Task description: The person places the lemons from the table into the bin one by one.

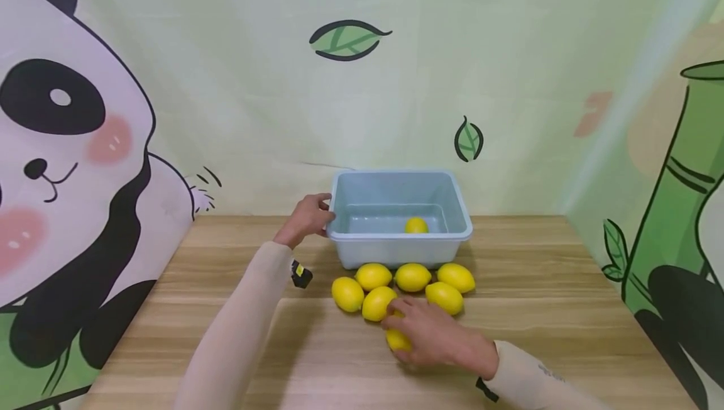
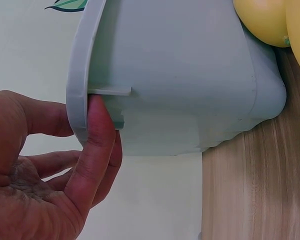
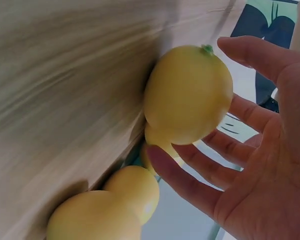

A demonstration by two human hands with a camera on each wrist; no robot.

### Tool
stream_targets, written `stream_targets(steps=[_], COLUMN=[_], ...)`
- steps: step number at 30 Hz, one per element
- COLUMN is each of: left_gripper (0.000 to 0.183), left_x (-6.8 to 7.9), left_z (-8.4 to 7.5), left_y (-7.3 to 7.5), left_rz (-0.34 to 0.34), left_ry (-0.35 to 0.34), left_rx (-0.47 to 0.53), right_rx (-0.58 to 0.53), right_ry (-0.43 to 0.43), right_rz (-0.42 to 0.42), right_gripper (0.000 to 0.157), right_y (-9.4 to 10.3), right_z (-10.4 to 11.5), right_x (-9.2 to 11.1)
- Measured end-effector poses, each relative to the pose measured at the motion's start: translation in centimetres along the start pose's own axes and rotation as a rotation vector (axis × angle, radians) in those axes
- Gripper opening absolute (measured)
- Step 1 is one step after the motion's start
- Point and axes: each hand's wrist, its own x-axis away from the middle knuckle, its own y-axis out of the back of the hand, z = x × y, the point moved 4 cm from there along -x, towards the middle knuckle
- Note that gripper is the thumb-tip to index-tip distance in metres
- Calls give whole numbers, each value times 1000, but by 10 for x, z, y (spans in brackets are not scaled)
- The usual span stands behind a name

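Observation:
A light blue plastic basin point(image 1: 398, 251) stands at the back of the wooden table. My left hand point(image 1: 308, 216) grips its left rim; in the left wrist view the fingers point(image 2: 97, 135) hook under the lip. One lemon point(image 1: 416, 226) lies inside the basin. My right hand point(image 1: 430, 331) reaches over the nearest lemon point(image 3: 187, 95), partly hiding it in the head view. Around that lemon the fingers are spread, and in the right wrist view the thumb point(image 3: 255, 52) stands apart from it near the stem end.
Several more lemons sit in a cluster before the basin, among them one at the left point(image 1: 347, 294) and one at the right point(image 1: 455, 278). Behind the table point(image 1: 537, 309) hangs a pale green backdrop point(image 1: 254, 83) printed with a panda, leaves and bamboo.

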Motion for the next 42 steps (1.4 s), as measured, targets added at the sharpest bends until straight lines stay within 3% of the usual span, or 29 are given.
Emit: stream_targets(steps=[10, 23, 31, 42], left_gripper=[62, 64, 64, 62], left_x=[1, 3, 5, -1], left_z=[0, -1, -1, 2], left_y=[-1, -1, 0, 0], left_rz=[-5, 6, 10, -4], left_ry=[-5, -2, 15, -26], left_rx=[-5, 17, 18, 8], right_rx=[-43, -16, -11, -19], right_ry=[-4, -7, 1, -12], right_rz=[-35, 30, 19, -15], right_gripper=[39, 34, 28, 29], right_y=[-7, -23, -23, -8], right_z=[-5, -10, -9, -9], right_x=[5, 7, 5, 7])
